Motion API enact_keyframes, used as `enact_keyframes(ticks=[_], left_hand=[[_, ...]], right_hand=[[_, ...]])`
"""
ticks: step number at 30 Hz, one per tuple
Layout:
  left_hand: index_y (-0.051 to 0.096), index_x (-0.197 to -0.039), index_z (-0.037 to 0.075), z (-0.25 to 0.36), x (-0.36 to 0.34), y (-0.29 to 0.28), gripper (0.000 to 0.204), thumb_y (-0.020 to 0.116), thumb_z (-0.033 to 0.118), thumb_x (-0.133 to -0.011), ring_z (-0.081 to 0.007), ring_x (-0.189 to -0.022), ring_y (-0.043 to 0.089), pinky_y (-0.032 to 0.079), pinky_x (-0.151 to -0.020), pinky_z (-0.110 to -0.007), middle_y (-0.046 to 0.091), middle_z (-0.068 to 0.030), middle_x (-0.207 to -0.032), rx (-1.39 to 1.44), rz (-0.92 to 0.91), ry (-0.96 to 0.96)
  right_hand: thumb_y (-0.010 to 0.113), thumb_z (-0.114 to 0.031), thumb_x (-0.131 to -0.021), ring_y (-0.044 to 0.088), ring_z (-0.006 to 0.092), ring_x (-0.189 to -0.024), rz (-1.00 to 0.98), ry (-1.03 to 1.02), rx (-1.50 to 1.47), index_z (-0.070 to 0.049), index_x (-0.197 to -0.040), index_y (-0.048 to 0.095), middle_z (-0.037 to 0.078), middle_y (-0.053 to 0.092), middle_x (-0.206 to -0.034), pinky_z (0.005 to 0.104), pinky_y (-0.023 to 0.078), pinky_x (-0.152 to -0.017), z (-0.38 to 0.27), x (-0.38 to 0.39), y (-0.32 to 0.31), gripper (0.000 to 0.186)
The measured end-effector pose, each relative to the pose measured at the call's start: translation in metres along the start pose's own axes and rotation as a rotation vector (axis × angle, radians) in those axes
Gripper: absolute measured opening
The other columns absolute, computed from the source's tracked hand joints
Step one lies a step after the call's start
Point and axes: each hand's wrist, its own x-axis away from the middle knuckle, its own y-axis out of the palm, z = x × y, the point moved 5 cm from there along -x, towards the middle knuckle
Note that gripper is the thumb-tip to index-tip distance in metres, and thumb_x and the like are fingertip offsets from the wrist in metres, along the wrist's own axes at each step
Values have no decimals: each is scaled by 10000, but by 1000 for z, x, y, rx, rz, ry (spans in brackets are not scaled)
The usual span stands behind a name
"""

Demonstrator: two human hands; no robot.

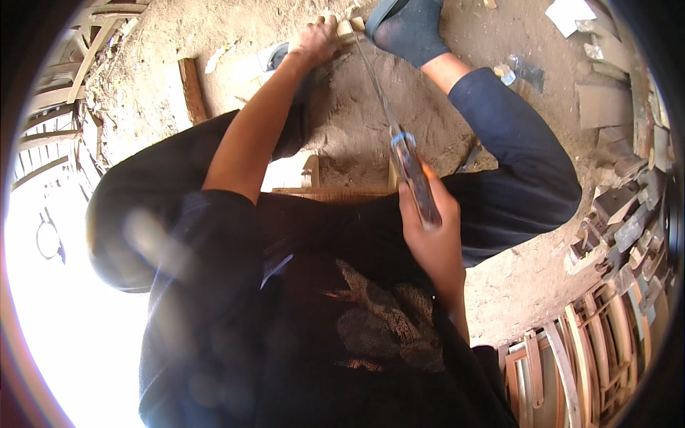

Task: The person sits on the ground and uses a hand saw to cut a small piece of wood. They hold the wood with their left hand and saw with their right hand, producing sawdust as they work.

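Observation:
My right hand (437, 214) is wrapped round the brown handle of a hand saw (382, 96), which has a blue band where the long thin blade begins. The blade shows almost edge-on and runs away from me, its tip reaching a small light wooden piece (349, 30) near the ground. My left hand (316, 41) is closed on the left end of that piece, its fingertips partly hidden. My right foot in a dark sock and sandal (410, 32) is at the piece's right end.
A wooden seat edge (335, 192) shows between my legs. On the dirt floor lie a brown wood block (191, 91), a white scrap (569, 16) and clear plastic (526, 74). Wood offcuts (621, 214) and curved wooden frames (578, 357) are piled on the right.

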Motion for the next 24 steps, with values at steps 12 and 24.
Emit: enact_keyframes(ticks=[12,24], left_hand=[[454,-1253,37,-1,3,2,579,707,383,-863,-420,-1070,647,547,-877,-496,608,-229,-1203,-12,-10,-33],[409,-1328,43,3,2,0,700,716,455,-853,-408,-1111,631,562,-877,-471,558,-241,-1281,-65,-60,-59]], right_hand=[[642,-57,-916,713,211,-745,81,-235,34,19,-1350,532,202,678,-819,304,522,-684,10,13,-8,455],[609,-80,-942,736,285,-847,106,-317,76,33,-1349,536,210,706,-926,340,529,-709,18,35,-15,429]])
